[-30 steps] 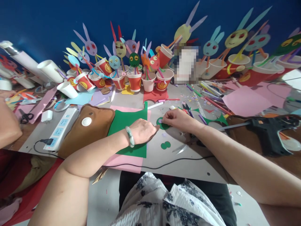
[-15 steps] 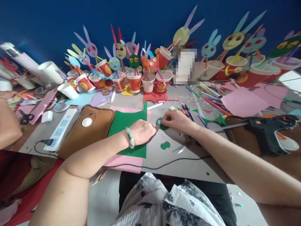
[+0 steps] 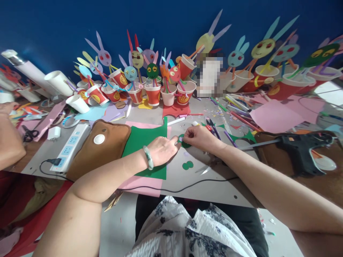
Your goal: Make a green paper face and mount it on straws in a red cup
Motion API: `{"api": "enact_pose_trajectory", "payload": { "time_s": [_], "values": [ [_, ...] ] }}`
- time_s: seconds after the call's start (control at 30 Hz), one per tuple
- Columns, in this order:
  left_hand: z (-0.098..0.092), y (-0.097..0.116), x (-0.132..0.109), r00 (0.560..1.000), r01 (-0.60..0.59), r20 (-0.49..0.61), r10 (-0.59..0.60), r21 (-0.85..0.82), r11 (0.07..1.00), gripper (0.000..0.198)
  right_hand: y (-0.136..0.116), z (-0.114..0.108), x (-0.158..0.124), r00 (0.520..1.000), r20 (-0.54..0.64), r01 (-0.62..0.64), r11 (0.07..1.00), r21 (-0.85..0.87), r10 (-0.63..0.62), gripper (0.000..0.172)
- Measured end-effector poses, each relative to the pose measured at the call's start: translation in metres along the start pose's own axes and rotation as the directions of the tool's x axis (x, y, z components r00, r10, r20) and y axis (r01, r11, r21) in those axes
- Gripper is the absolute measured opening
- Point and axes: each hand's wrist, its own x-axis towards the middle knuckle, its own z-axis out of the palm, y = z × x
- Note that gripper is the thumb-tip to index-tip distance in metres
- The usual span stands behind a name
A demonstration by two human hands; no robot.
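My left hand (image 3: 164,149), with a jade-like bangle on the wrist, rests over the right part of a green paper sheet (image 3: 144,137). Its thumb and forefinger come together at the left rim of a round green paper piece (image 3: 187,145); what is between them is too small to make out. From the other side my right hand (image 3: 200,138) pinches this same piece, and a small pale patch shows by its fingertips. Below both hands lie two small joined green paper discs (image 3: 188,165). Scissors (image 3: 205,169) lie partly under my right forearm.
Pink paper (image 3: 142,186) lies beneath the green sheet. A brown pad (image 3: 91,157) and a power strip (image 3: 70,147) are at left; a black glue gun (image 3: 300,151) is at right. Paper cups (image 3: 153,94) with paper rabbits line the back. A cable (image 3: 184,188) crosses the front.
My left fingers have shifted slightly, with the forefinger lifted more at the green piece. My right hand keeps its pinch almost in place. The view has turned a little.
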Motion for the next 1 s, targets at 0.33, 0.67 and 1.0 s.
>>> {"api": "enact_pose_trajectory", "payload": {
  "time_s": [0.33,0.67,1.0],
  "values": [
    [-0.002,0.002,-0.001,1.000,0.003,0.003,-0.003,0.006,1.000,0.045,-0.001,0.000,-0.001,1.000,-0.010,0.017,1.000,-0.020,-0.017,0.010],
    [0.001,0.001,0.000,1.000,0.000,0.007,0.001,-0.028,1.000,0.046,-0.005,-0.001,-0.002,1.000,-0.016,0.006,0.999,-0.043,-0.007,0.010],
    [0.005,-0.003,0.000,1.000,-0.021,-0.019,0.020,-0.046,0.999,0.039,0.000,-0.010,-0.015,0.988,-0.045,0.140,0.983,-0.115,-0.146,0.013]
  ]
}}
